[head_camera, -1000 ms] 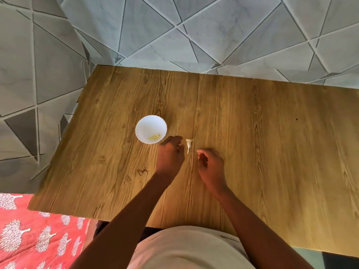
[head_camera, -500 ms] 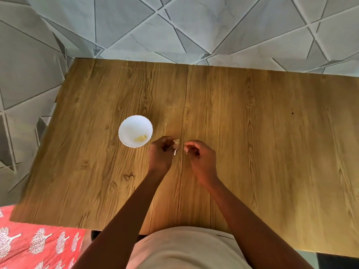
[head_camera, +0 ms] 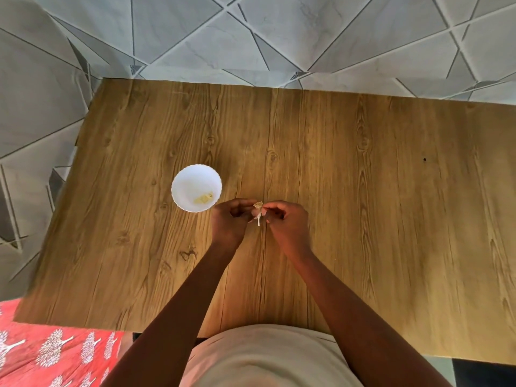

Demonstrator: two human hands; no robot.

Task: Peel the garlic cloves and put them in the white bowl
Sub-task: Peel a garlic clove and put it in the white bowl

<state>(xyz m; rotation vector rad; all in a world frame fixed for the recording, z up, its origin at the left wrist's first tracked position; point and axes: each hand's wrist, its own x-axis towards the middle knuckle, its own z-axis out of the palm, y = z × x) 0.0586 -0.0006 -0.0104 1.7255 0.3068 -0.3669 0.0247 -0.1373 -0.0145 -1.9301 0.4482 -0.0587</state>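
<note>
The small, papery-skinned garlic clove [head_camera: 258, 209] is held above the wood-grain counter [head_camera: 363, 219], just to the right of the round white bowl with a scalloped rim [head_camera: 181, 185], between the 2 hands. It looks very light and firm inside, with a dry, brittle skin that should tear rather than stretch; a thin pale strip of that skin hangs down from it. Being so small, it could slip from a loose pinch, so the sensible hold is fingertips on the body of the clove while the other fingertips work a loose edge of skin, probably at the rooty tip.

The left hand [head_camera: 230, 219], nearest the bowl, has its fingers curled in and pinches the clove from that side. The right hand [head_camera: 287, 222], on the far side from the bowl, is likewise curled, its fingertips meeting the clove at the top. Both forearms reach forward and converge, wrists raised off the counter.

Inside the bowl lie a few yellowish peeled pieces [head_camera: 203, 198], so I judge the peeling to be partly done.
</note>
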